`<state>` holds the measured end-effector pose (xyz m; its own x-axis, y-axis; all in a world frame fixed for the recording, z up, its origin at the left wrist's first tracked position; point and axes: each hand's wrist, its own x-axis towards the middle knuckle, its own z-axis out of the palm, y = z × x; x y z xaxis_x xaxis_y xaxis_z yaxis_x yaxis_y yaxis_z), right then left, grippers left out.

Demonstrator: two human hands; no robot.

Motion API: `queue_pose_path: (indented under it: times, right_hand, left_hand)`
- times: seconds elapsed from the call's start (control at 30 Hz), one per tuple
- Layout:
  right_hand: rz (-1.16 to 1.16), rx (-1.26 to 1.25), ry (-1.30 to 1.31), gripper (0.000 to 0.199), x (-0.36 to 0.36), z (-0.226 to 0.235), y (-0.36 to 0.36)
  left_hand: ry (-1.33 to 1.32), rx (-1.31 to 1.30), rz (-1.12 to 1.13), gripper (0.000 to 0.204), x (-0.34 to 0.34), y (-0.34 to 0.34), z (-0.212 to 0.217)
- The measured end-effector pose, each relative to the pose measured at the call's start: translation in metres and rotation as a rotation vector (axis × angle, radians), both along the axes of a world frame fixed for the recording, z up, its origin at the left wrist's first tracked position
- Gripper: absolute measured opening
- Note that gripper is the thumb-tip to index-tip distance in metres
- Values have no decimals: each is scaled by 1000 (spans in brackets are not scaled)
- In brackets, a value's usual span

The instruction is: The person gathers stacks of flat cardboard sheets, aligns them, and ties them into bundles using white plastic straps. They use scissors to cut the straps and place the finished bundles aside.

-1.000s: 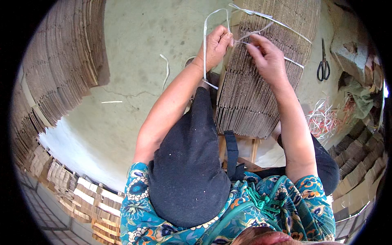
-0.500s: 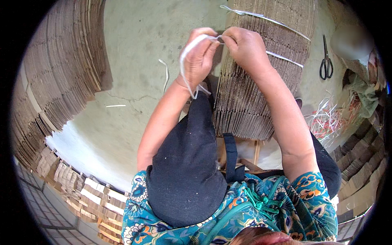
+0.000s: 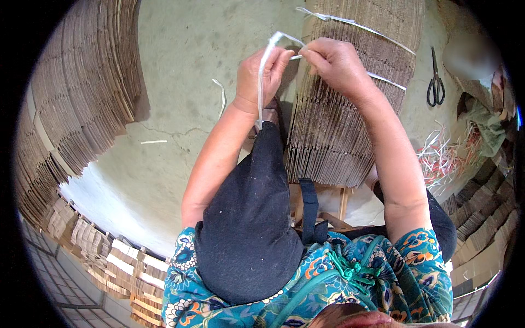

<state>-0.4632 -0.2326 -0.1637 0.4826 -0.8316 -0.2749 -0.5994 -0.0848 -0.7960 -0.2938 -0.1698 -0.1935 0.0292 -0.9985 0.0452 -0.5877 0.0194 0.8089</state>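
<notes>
A bundle of brown corrugated cardboard sheets (image 3: 328,136) lies in front of me, with white straps (image 3: 377,35) across it. Beside its upper left edge, my left hand (image 3: 261,76) pinches a white plastic strap (image 3: 264,68). The strap loops up above that hand, and a loose length hangs down past the wrist toward my knee. My right hand (image 3: 338,63), above the bundle's left side, grips the same strap between thumb and fingers. A short stretch of strap runs between the two hands.
Black-handled scissors (image 3: 436,90) lie on the floor at the right. Below them is a tangled heap of strap scraps (image 3: 445,156). Tall cardboard stacks (image 3: 87,71) stand at the left. Two strap offcuts, one of them curled (image 3: 221,98), lie on the floor.
My right hand has shifted slightly right and down, and the hands are a little farther apart. The strap now arches higher above my left hand.
</notes>
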Motion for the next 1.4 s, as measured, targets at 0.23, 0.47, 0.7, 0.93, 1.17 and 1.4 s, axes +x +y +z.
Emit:
queue_pose_path:
  times: [0.23,0.47,0.7,0.93,1.17,1.4]
  right_hand:
    - [101,298,-88,14,-14,5,-18]
    - [163,-72,-26,15,-13,6,-7]
    - [53,-589,94,15,-2,-17,10]
    - [-38,-611,24,10,-1,-20,14]
    - [-38,-575,33,9,-5,-22,12]
    - [5,-515,115,14,-28,4,17]
  left_hand:
    - [244,117,-82,13,-4,-7,0]
    - [214,100,-203,11,-6,-14,-8]
    - [421,176,-106,3,-16,-9,-24]
    - [812,357,52,6,-20,-6,-29]
    - [535,302,-15,9,-14,-10,-28]
    - [152,142,-3,8,-17,-6,-28]
